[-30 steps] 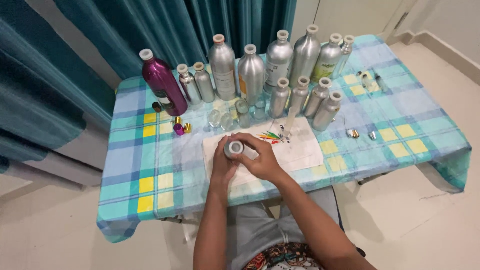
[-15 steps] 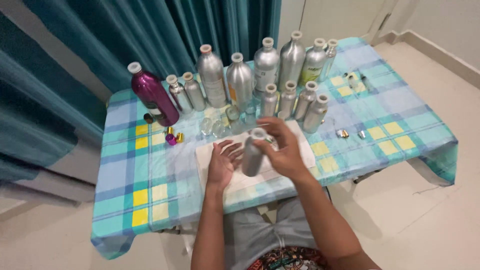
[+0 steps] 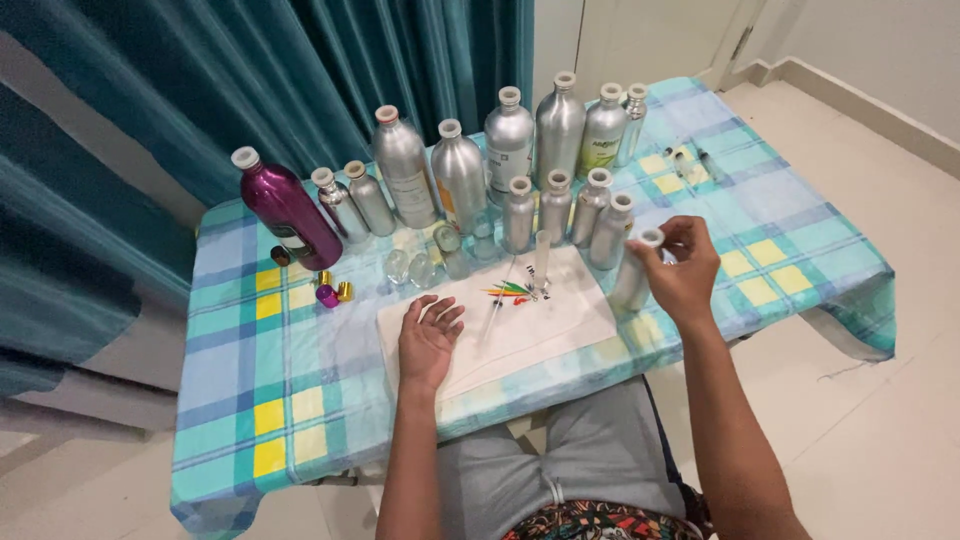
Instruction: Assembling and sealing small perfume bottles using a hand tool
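**Bottles counted across my checked table**

My right hand [image 3: 682,272] is closed around the neck of a small brushed-aluminium bottle with a white stopper [image 3: 634,275], which stands at the right edge of the white cloth, just in front of the short row. My left hand [image 3: 428,337] lies flat and open, palm down, fingers spread, holding nothing, on the white rectangular cloth mat [image 3: 520,335].

I count one glossy magenta metal bottle [image 3: 288,217], tilted, at the far left. Beside it stand two slim silver bottles [image 3: 355,201], then six taller matt aluminium bottles [image 3: 509,145] in a back row, all round-shouldered with pale caps; one of them carries a green label. In front of these stand four short silver bottles [image 3: 556,208] in a tight line. That makes twelve silver bottles standing apart from the one I grip.

Near the cloth's far edge I see about four small clear glass vials [image 3: 423,266], smooth and see-through; their exact number is hard to tell. A thin clear plastic syringe [image 3: 493,316] lies on the cloth, next to a small patch of coloured streaks. Three tiny caps, two gold and one purple [image 3: 329,293], sit just beside the magenta bottle.

Everything rests on a table covered in a turquoise, blue and yellow checked cloth [image 3: 270,350]. Behind it hang teal pleated curtains [image 3: 200,90].
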